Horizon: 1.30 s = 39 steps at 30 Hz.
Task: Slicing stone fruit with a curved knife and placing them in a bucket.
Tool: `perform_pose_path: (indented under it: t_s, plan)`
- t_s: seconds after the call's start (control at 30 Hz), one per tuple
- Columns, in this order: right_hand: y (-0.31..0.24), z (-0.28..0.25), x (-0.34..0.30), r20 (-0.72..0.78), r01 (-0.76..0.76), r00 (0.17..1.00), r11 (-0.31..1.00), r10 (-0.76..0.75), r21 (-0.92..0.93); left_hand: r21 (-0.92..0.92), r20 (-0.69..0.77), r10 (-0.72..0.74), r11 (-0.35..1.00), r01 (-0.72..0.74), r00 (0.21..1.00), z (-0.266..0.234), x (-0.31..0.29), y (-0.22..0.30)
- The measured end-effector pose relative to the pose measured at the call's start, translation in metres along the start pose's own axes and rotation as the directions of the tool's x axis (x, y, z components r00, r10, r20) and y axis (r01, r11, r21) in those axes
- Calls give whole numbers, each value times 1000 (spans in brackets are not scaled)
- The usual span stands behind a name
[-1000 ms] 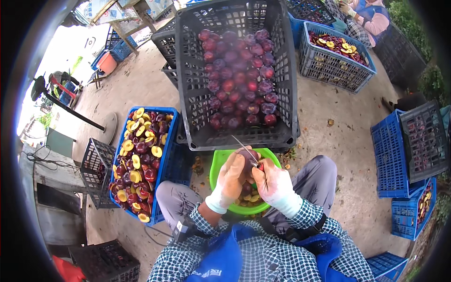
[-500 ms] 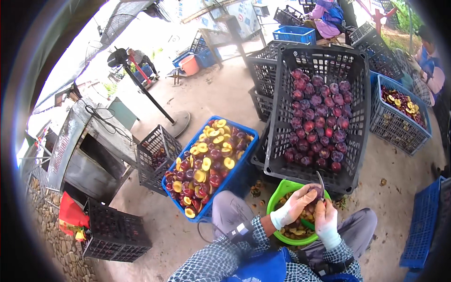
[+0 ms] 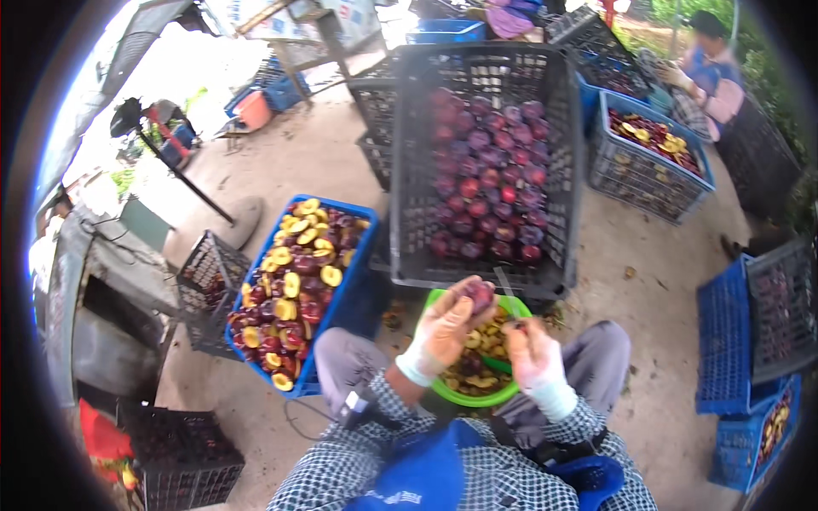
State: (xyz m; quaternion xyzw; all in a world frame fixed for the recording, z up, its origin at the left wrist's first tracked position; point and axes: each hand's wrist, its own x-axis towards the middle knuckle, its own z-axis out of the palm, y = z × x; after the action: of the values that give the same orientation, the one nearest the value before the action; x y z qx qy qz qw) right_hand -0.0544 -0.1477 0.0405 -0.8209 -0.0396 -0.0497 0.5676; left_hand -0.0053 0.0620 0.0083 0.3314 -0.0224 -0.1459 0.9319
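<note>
My left hand, in a pale glove, has its fingers closed around a dark purple plum. Just to the right, my right hand grips a small knife, its thin blade pointing up and away from me. A narrow gap separates the blade from the plum. Both hands are over a bright green basin between my knees, which contains yellowish plum scraps. Beyond the basin stands a large black crate with whole plums in it.
A blue crate heaped with halved plums is by my left knee. Another crate of cut plums stands at the far right, near a seated person. Blue crates line the right side. A pole stand rises at the left.
My view has swung to the right. The hands have drawn apart, and the knife has come away from the plum. The plum stays in my left hand.
</note>
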Motion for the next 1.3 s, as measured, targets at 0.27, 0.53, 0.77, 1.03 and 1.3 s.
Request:
perform_pose_path:
  t_s: [0.27, 0.53, 0.77, 1.03, 1.3]
  plan:
    - [4, 5, -15, 75, 144, 988, 980, -135, -138, 200, 33, -74, 977, 66, 997, 14, -7, 2]
    - [17, 19, -15, 73, 153, 987, 964, -141, -217, 379, 62, -71, 924, 42, 996, 16, -9, 4]
    - [26, 33, -15, 34, 80, 997, 980, -75, -182, 253, 27, -131, 960, 120, 991, 18, -8, -15]
    - [32, 26, -14, 53, 111, 993, 985, -105, -134, 528, 90, -31, 849, -21, 996, 31, -7, -4]
    - [27, 27, -15, -23, 181, 982, 972, -186, -150, 560, 47, 60, 825, -76, 997, 33, -8, -12]
